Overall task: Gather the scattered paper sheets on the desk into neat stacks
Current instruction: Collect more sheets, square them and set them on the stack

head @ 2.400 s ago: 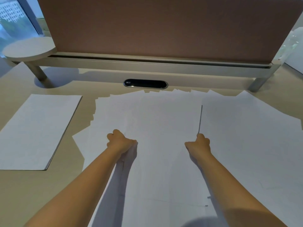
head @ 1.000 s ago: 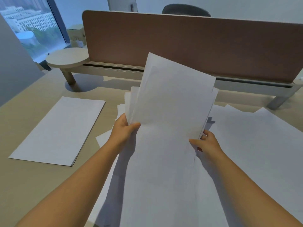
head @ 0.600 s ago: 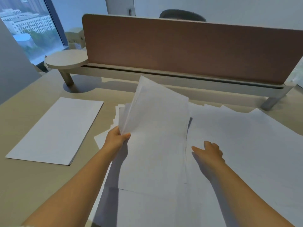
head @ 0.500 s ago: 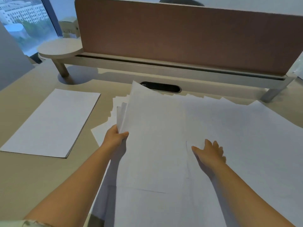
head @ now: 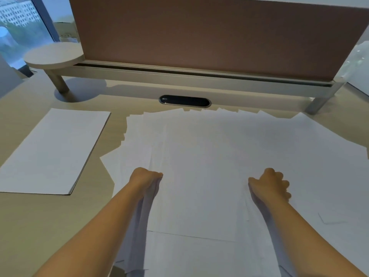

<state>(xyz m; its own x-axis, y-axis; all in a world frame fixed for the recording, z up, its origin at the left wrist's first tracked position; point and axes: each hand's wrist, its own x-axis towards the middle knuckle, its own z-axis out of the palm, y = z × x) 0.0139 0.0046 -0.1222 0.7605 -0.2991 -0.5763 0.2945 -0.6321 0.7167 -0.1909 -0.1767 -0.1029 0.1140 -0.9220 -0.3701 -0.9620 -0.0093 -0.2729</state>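
Dim daylight from window (upper left), soft shadows, edges warped

matt white paper sheets, pale wood-look desk, glossy grommet

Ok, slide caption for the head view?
Both hands, left and right, on scattered sheets; neat stack alongside.

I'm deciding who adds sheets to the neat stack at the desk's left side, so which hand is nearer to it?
Left. The left hand rests just right of the neat stack, a strip of desk between them; the right hand lies much farther right on the scattered sheets.
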